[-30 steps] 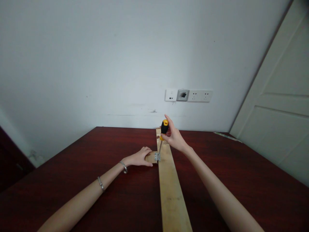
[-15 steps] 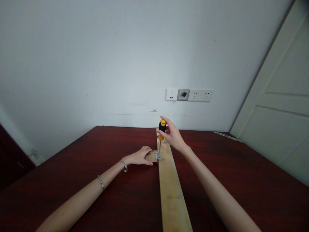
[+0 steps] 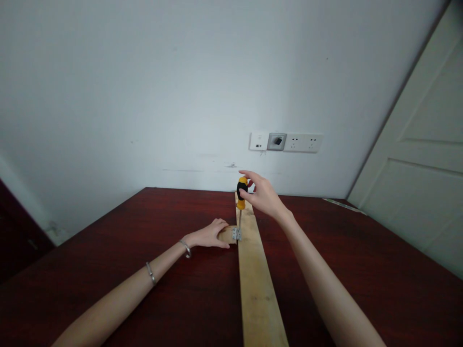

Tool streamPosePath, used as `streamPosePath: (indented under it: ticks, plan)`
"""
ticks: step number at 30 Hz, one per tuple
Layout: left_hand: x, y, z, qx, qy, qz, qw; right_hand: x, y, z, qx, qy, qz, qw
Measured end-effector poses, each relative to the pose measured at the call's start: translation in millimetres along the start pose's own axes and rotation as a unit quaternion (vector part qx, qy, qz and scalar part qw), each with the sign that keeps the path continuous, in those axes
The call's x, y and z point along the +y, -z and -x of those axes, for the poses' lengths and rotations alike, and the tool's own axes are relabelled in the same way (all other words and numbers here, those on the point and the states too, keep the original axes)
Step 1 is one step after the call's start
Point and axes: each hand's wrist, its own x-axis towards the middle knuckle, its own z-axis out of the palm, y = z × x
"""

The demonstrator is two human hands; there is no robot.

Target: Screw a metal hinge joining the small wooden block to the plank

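Screwdriver [image 3: 241,187] stands nearly upright above the metal hinge [image 3: 237,233], its yellow-and-black handle uppermost and its steel shaft [image 3: 240,219] reaching down to the hinge leaf on the long wooden board [image 3: 256,274]. Hinge bridges the joint, one leaf on the board, the other on the short wooden block [image 3: 226,234] to its left. Whether block and board edges touch: cannot tell. Everything rests on the dark red tabletop [image 3: 173,212].

Right hand [image 3: 265,195]: holds the handle between thumb and fingers, one finger extended near the yellow cap. Left hand [image 3: 208,234]: curved around the block, thumb at the near edge, fingers at the far edge, well clear of the shaft.

Step in hand, as judged: driver work at the board-side leaf. Turning direction not readable; tip seating too small to verify.

Notes on technique: line the shaft up square to the leaf, since a lean would probably make the tip slip out. Light grip suits quick turning; firmer downward pressure is advisable if the tip skips. Left hand should hold the block flat and snug, as any twist could skew the hinge across the joint.
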Motion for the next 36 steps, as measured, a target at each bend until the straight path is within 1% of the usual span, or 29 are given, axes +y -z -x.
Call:
streamPosePath:
  ticks: [4, 12, 15, 21, 24, 28, 36]
  plan:
    - [-0.2, -0.1, -0.1, -0.001, 0.005, 0.0, 1.0, -3.9, 1.4, 0.8, -0.012, 0.012, 0.027, 0.999]
    - [0.1, -0.6, -0.2, 0.006, 0.006, 0.009, 1.0, 2.1, -6.3, 0.0, 0.013, 0.007, -0.017, 1.0]
    - [1.0, -0.3, 0.1, 0.006, 0.007, 0.01, 1.0, 1.2, -7.5, -1.4, 0.027, -0.009, -0.038, 0.999]
    - [2.8, 0.7, 0.3, -0.003, 0.013, 0.005, 1.0, -1.1, -5.6, -0.6, 0.021, -0.051, -0.063, 0.996]
    - [3.5, 1.0, 0.1, -0.002, 0.015, 0.001, 1.0, 1.2, -3.2, 0.7, 0.022, -0.036, -0.036, 0.998]
    - [4.5, 1.4, 0.1, -0.005, 0.017, -0.001, 1.0, 3.6, 0.3, 0.7, 0.004, -0.015, 0.011, 1.0]
    - [2.7, 0.2, 0.3, -0.002, 0.01, -0.003, 1.0, -5.3, 3.3, 1.3, -0.021, 0.013, -0.029, 0.999]
